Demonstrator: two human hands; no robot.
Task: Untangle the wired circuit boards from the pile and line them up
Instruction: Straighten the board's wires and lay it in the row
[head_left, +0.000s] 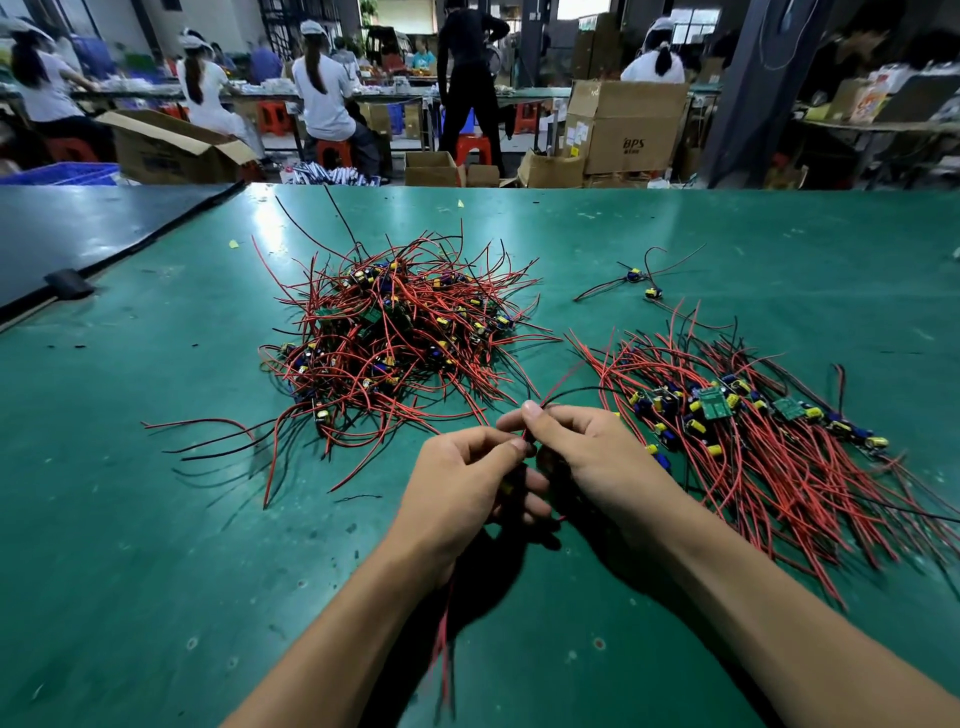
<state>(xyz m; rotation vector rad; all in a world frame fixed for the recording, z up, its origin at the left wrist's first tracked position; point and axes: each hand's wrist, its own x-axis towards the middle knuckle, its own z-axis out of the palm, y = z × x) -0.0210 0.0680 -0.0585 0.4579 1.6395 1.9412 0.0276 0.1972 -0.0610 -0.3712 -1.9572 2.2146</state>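
Observation:
A tangled pile (395, 338) of small circuit boards with red and black wires lies on the green table (156, 519) ahead of me. To the right, a row of boards (727, 410) lies lined up with wires trailing toward me. My left hand (467, 483) and my right hand (587, 452) meet in front of the pile, both pinching the wires of one wired board (506, 486), mostly hidden between my fingers. Its red and black wires arc up from my right thumb, and more red wire hangs below my left wrist.
Two loose wired boards (641, 283) lie apart at the far right. A dark mat (78, 234) covers the table's left far corner. Beyond the table edge stand cardboard boxes (623, 124), red stools and several seated and standing people.

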